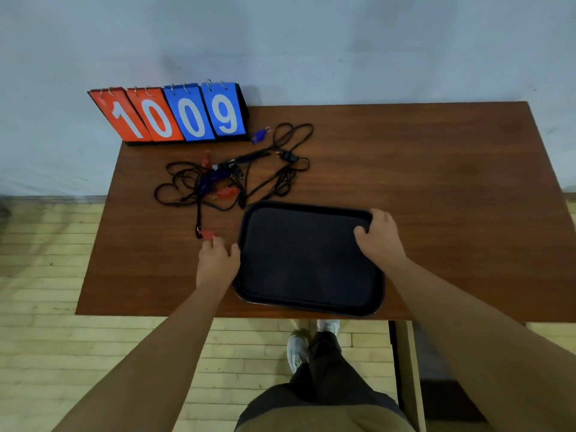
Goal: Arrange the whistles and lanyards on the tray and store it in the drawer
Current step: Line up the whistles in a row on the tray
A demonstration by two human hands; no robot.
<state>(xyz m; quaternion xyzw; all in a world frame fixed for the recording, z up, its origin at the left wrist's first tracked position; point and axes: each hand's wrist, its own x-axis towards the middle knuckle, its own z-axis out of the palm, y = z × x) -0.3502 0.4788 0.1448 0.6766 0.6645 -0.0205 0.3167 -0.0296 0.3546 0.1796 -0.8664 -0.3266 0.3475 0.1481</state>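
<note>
A black tray (307, 260) lies near the front edge of the brown table (436, 169) with nothing on it. My right hand (378, 236) grips its far right corner, thumb inside the rim. My left hand (218, 260) rests at the tray's left edge, and its fingertips touch a red whistle (207, 234). Behind the tray sprawls a tangle of black lanyards (237, 179) with another red whistle (226, 192), a third red whistle (205, 160) and a black whistle (290, 156) among them. A blue whistle (258, 136) sits apart, near the scoreboard.
A flip scoreboard (174, 115) reading 1009 stands at the table's far left corner, overhanging the edge. A pale wall rises behind. My legs and shoes (299, 350) stand on the wooden floor at the table's front, beside a table leg (408, 369).
</note>
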